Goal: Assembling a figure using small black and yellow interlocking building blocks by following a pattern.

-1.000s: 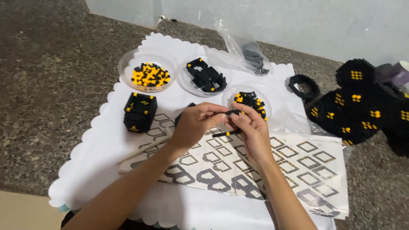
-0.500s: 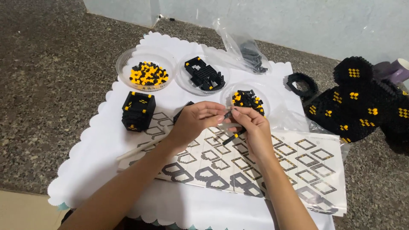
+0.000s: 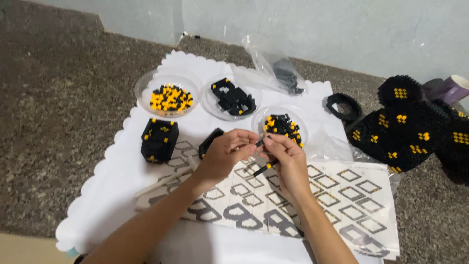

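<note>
From the head camera, both hands meet over a printed instruction sheet (image 3: 312,195) on a white mat (image 3: 112,195). The left hand (image 3: 222,156) and right hand (image 3: 286,156) have drawn closer together than a second ago, fingertips now pinched narrowly on a small black brick piece (image 3: 261,143), with a thin black-and-yellow stick (image 3: 266,167) under the right fingers. A dish of mixed bricks (image 3: 282,126) sits just beyond.

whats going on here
A person's left hand and right hand meet over an instruction sheet, pinching small black building bricks between the fingertips. Three clear dishes of black and yellow bricks sit just beyond, a built black cube to the left, a larger black model to the right.
</note>
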